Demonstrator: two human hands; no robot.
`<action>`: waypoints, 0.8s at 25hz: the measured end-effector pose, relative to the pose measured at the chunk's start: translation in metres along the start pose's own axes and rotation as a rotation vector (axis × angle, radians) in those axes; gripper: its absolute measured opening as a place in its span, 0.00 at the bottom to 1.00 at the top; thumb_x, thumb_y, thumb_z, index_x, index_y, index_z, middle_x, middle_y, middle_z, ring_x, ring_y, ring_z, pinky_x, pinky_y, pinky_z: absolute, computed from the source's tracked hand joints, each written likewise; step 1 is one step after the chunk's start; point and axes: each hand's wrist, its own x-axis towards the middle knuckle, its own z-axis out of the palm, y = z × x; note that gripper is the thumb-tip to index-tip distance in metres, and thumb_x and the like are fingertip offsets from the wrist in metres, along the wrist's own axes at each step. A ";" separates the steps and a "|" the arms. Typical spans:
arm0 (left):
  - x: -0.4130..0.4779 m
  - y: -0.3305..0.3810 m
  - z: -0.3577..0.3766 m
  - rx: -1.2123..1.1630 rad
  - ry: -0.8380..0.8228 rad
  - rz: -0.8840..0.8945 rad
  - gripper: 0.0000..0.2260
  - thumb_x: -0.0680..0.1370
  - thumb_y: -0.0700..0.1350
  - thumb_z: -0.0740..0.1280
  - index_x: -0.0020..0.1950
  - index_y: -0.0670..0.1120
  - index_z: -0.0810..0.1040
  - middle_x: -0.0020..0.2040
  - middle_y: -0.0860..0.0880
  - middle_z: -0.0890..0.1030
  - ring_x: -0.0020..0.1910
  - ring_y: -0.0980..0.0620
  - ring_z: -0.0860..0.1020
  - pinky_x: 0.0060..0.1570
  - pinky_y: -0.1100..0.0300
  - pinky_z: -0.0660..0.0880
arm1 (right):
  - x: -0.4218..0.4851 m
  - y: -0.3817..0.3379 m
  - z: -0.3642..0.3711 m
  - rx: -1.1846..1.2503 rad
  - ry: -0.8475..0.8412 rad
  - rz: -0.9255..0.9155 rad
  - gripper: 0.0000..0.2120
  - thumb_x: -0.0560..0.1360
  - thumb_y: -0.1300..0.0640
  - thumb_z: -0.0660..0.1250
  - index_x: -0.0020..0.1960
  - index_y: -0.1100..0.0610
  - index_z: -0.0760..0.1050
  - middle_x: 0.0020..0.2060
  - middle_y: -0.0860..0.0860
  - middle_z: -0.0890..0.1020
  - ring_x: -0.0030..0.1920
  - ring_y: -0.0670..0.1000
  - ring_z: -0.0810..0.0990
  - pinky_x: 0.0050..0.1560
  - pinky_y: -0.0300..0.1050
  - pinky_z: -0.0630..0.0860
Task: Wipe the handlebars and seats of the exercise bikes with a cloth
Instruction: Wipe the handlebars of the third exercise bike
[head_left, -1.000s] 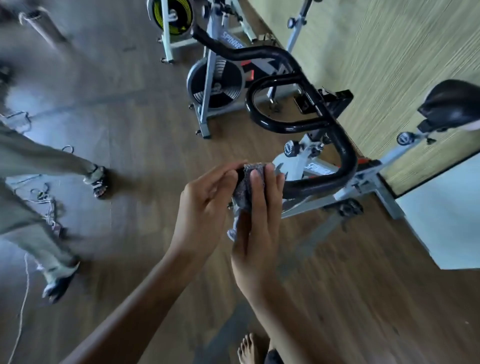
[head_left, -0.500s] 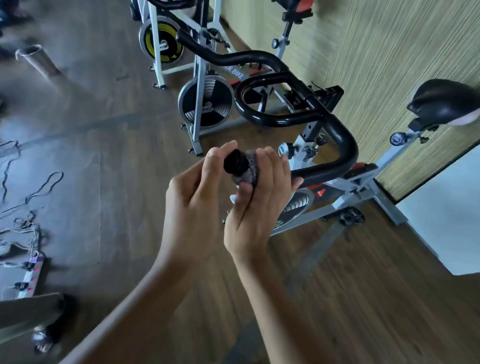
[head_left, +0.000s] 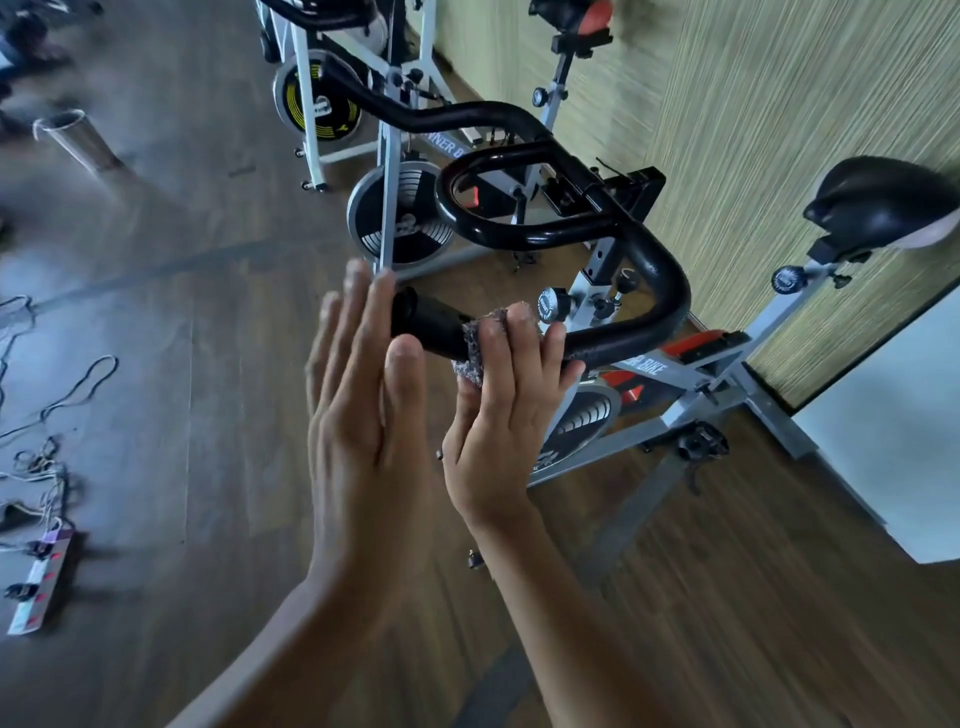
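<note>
A black looped handlebar (head_left: 654, 270) of the nearest exercise bike runs across the middle of the view, and its near end (head_left: 421, 317) points left. My right hand (head_left: 504, 410) curls over this near bar and grips a grey speckled cloth (head_left: 480, 338) wrapped around it. My left hand (head_left: 363, 415) is held flat beside the bar's end, fingers straight, holding nothing. The bike's black seat (head_left: 878, 202) stands at the far right.
Two more bikes stand behind, one with a grey flywheel (head_left: 400, 218) and one with a yellow-marked flywheel (head_left: 317, 104). A striped wall (head_left: 779, 104) runs along the right. Cables and a power strip (head_left: 39, 582) lie on the wooden floor at left. A metal tube (head_left: 78, 137) lies at upper left.
My left hand has let go of the bar's end and opened flat. My right hand has slid the cloth further along the bar, uncovering its end. The view has swung.
</note>
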 end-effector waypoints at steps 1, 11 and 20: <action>-0.005 -0.001 0.003 0.106 0.036 0.083 0.22 0.84 0.48 0.54 0.78 0.44 0.62 0.79 0.49 0.60 0.79 0.52 0.55 0.78 0.50 0.52 | -0.002 0.006 -0.003 -0.006 -0.011 -0.024 0.23 0.86 0.54 0.49 0.80 0.48 0.51 0.80 0.42 0.49 0.80 0.50 0.48 0.78 0.58 0.45; -0.060 -0.010 0.093 0.741 -0.127 0.274 0.29 0.81 0.47 0.60 0.80 0.43 0.54 0.81 0.48 0.48 0.80 0.48 0.40 0.76 0.44 0.36 | 0.014 0.118 -0.061 -0.076 -0.272 -0.248 0.32 0.82 0.62 0.56 0.81 0.49 0.46 0.80 0.43 0.44 0.80 0.49 0.39 0.78 0.57 0.40; -0.062 0.018 0.147 0.837 -0.035 0.043 0.33 0.81 0.48 0.61 0.80 0.42 0.48 0.80 0.46 0.45 0.80 0.46 0.39 0.77 0.45 0.37 | 0.046 0.161 -0.091 0.337 -0.499 -0.158 0.26 0.86 0.55 0.52 0.81 0.49 0.47 0.80 0.43 0.46 0.80 0.57 0.45 0.78 0.60 0.50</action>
